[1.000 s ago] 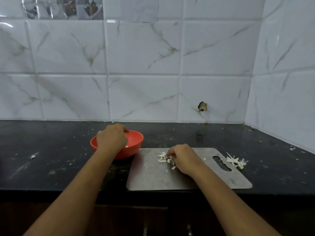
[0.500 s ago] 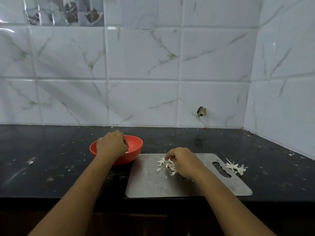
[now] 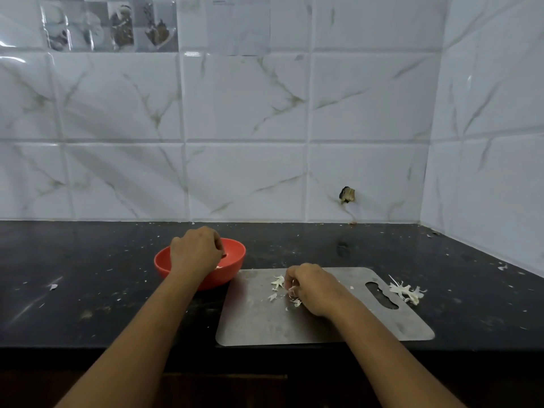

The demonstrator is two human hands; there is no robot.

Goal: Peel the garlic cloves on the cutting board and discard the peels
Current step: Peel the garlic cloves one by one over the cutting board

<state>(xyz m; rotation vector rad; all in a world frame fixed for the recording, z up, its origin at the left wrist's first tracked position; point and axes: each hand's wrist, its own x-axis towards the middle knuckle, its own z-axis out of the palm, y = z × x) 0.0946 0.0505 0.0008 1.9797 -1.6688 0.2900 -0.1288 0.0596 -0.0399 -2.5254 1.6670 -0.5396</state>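
Left hand [image 3: 195, 250] curled above red bowl [image 3: 234, 267], anything held not visible; right hand [image 3: 312, 287] on steel cutting board [image 3: 265, 322], fingers pinching garlic peels [image 3: 278, 281]; separate peel heap [image 3: 406, 291] on black desk [image 3: 88, 275], just beside board's handle end.

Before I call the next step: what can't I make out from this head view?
- Inside the red bowl: mostly covered by the left hand, whose curled fingers hide whether it holds anything.
- Under the right hand on the cutting board: any clove is hidden; whether it pinches or rakes the peels is unclear.
- Specks on the counter: too small to identify.
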